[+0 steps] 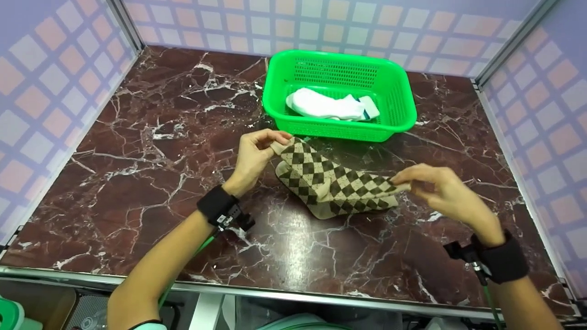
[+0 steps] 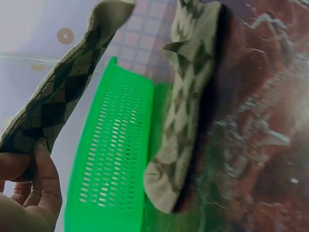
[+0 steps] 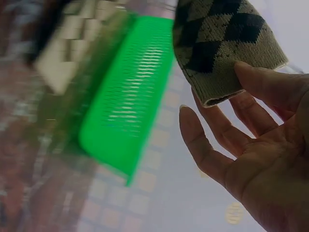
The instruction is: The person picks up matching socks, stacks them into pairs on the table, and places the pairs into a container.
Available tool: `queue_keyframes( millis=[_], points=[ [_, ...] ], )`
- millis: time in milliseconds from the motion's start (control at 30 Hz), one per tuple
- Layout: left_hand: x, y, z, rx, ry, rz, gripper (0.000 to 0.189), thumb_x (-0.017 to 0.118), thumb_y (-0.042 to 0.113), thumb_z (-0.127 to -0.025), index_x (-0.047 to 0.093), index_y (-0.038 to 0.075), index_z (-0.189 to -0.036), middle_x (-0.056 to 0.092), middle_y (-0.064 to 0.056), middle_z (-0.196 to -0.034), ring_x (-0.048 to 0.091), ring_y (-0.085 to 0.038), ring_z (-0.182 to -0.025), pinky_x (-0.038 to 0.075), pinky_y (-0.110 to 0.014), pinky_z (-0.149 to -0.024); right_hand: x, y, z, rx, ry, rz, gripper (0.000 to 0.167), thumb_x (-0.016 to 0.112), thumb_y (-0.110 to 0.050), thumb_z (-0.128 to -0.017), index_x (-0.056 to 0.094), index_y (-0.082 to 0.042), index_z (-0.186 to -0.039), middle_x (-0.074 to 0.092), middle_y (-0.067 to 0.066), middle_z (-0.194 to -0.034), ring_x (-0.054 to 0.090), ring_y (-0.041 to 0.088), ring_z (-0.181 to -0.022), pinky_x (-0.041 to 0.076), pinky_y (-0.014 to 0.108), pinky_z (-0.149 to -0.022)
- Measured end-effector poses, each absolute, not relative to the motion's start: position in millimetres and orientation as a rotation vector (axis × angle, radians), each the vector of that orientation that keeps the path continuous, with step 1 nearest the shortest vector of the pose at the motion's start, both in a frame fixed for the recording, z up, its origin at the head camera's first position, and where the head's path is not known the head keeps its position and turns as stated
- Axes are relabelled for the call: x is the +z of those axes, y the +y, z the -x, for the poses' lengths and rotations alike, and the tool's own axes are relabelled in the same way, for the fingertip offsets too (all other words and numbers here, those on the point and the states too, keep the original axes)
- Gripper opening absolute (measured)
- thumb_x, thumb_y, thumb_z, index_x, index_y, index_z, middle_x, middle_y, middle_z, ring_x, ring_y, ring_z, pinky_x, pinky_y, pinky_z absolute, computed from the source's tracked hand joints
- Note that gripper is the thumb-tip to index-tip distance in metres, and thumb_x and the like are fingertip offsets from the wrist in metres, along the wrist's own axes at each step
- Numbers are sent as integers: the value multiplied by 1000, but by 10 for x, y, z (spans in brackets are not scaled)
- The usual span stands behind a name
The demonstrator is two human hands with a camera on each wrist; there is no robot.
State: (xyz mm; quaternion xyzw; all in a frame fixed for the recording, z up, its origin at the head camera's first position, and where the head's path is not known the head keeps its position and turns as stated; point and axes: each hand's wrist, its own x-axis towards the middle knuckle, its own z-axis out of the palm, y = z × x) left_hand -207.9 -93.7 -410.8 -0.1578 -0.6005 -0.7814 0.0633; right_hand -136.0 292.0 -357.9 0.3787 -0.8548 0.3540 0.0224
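Observation:
My left hand (image 1: pixel 253 158) pinches the beige toe of a brown-and-beige argyle sock (image 1: pixel 348 179). At its other end my right hand (image 1: pixel 442 190) holds the cuff, thumb on one side and fingers on the other in the right wrist view. The sock is stretched between both hands, raised off the table. Beneath it a matching argyle sock (image 1: pixel 323 211) lies flat, partly covered by the raised one; its whole length shows in the left wrist view, the lying sock (image 2: pixel 176 125) having its toe toward the bottom.
Behind the socks stands a green perforated basket (image 1: pixel 339 130) holding white socks (image 1: pixel 325 106) with a dark blue stripe. The dark red marbled table (image 1: pixel 137 197) is bounded by patterned panels (image 1: pixel 238 27) at the back and sides. A metal edge (image 1: pixel 275 293) runs along the front.

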Motion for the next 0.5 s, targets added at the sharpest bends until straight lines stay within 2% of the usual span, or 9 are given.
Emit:
queue_keyframes(
  millis=[67, 300, 500],
  points=[
    [-4157, -955, 2081, -2385, -1802, 486, 4, 66, -11, -80, 64, -11, -84, 68, -22, -101, 65, -35, -98, 55, -36, -80, -3685, 2938, 1374, 1058, -2658, -1198, 50, 59, 26, -71, 69, -6, -107, 68, 6, -111, 63, 12, -92, 51, 16, -77],
    [-4278, -1003, 2048, -2437, -1861, 491, 7, 65, -16, -78, 61, -10, -79, 68, -24, -97, 66, -36, -94, 56, -32, -73, -3949, 2986, 1429, 972, -2630, -1247, 50, 59, 26, -65, 72, -5, -102, 68, 7, -110, 61, 24, -103, 40, 15, -96],
    [-4205, -1020, 1987, -2273, -2163, 619, 6, 57, -22, -76, 58, -17, -78, 67, -28, -98, 66, -35, -94, 55, -35, -80, -4097, 2983, 1478, 975, -2614, -1237, 47, 59, 27, -65, 73, -4, -97, 69, 8, -108, 63, 25, -99, 44, 13, -87]
  ],
)
